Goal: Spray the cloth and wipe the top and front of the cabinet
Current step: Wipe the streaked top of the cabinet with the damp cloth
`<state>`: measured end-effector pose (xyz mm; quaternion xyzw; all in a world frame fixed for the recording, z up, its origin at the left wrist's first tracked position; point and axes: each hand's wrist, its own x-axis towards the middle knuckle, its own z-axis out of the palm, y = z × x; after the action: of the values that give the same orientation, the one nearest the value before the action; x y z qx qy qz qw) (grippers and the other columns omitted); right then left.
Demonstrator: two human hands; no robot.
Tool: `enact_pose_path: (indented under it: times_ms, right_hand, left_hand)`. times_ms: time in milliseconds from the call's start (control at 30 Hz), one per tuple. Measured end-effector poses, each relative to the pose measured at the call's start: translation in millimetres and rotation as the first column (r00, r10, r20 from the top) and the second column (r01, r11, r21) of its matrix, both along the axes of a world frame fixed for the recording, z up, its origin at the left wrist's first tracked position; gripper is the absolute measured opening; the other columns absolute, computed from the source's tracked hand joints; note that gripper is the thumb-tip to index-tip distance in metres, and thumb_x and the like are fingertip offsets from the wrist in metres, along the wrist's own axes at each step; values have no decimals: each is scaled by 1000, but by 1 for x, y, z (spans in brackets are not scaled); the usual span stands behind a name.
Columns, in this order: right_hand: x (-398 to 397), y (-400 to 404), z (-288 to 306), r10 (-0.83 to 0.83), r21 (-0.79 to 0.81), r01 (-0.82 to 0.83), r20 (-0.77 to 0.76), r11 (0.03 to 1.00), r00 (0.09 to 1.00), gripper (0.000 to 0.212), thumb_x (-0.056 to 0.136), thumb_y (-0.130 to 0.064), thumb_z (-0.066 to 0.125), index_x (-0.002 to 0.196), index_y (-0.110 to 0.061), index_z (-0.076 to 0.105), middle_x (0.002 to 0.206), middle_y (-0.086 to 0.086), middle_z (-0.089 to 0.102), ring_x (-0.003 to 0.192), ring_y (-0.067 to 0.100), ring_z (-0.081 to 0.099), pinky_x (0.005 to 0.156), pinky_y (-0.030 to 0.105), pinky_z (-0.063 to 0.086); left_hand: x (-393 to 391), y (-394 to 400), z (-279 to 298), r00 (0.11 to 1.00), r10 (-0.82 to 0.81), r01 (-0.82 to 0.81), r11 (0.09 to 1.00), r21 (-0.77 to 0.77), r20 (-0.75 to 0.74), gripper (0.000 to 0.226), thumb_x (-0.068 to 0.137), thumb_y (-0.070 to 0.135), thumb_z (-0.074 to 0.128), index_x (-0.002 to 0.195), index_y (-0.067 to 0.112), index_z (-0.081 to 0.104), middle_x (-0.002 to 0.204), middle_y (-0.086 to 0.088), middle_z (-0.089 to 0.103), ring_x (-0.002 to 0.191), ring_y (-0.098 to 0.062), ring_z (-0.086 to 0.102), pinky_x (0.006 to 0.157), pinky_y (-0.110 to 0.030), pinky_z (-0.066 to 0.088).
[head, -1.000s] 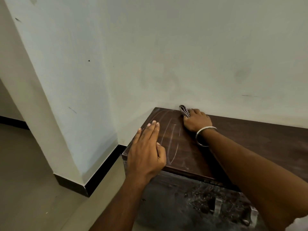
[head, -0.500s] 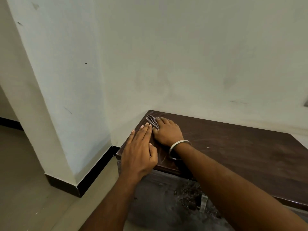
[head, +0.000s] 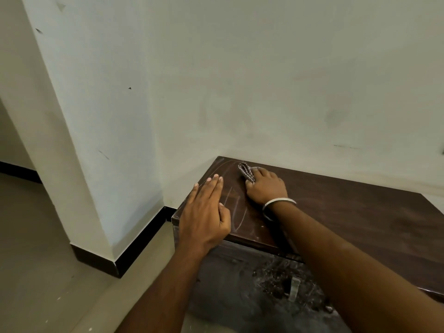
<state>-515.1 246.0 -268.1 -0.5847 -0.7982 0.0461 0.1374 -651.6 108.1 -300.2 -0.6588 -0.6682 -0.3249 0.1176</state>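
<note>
Pressing down on a dark brown cabinet (head: 336,212) top, two bare hands work near its far left corner, seen from a camera worn on the person's head. The right hand (head: 266,186) has its fingers curled over a bunched, patterned cloth (head: 246,173), gripping it against the wood close to the back edge, just short of the wall (head: 264,80). Part of the cloth pokes out past the knuckles, toward the corner. A pale metal bangle (head: 278,202) circles the right wrist, and the right forearm stretches back across the cabinet's front edge toward the viewer.

The left hand (head: 204,215) lies flat just beside the right hand, on its left, palm down, fingers straight and together, pointing toward the wall. It holds nothing. Its heel sits at the cabinet's front left corner and its thumb rests alongside the palm.

Between the two hands, faint curved streaks (head: 236,207) mark the wood. Below the hands, the cabinet's front face (head: 228,280) is dark and scuffed, with a rough, speckled patch and a small metal handle (head: 294,288) under the right forearm.

To the left of the left hand, a pale wall pillar (head: 84,116) juts forward, with a black skirting strip (head: 134,246) along its base. Beige floor (head: 36,260) spreads out below and to the left of it.
</note>
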Motion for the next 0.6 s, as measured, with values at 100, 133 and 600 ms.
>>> enact_pose_path:
  times_ms: [100, 133, 600]
  right_hand:
    - [-16, -31, -4, 116, 36, -116, -8, 993, 993, 59, 96, -44, 36, 151, -24, 28, 158, 1, 27, 145, 24, 26, 119, 40, 21]
    - [-20, -41, -6, 153, 49, -152, -13, 987, 988, 58, 96, -44, 35, 151, -24, 28, 158, 1, 28, 144, 23, 26, 119, 40, 22]
    - [75, -40, 1, 10, 13, -10, -10, 1000, 1000, 55, 97, -42, 39, 149, -25, 33, 157, -2, 31, 141, 23, 33, 116, 36, 26]
  left_hand:
    - [1, -1, 1, 1000, 5, -5, 1000, -15, -2, 70, 83, 34, 19, 149, 15, 30, 156, 0, 29, 144, -8, 23, 120, -35, 16]
    - [0, -1, 2, 1000, -3, 3, 1000, -17, 3, 70, 83, 34, 19, 149, 15, 30, 156, 0, 29, 144, -9, 22, 120, -35, 15]
    - [-1, -1, 2, 999, -26, 27, 999, -32, 33, 64, 87, 30, 25, 149, 13, 30, 156, 0, 28, 144, -8, 21, 121, -33, 11]
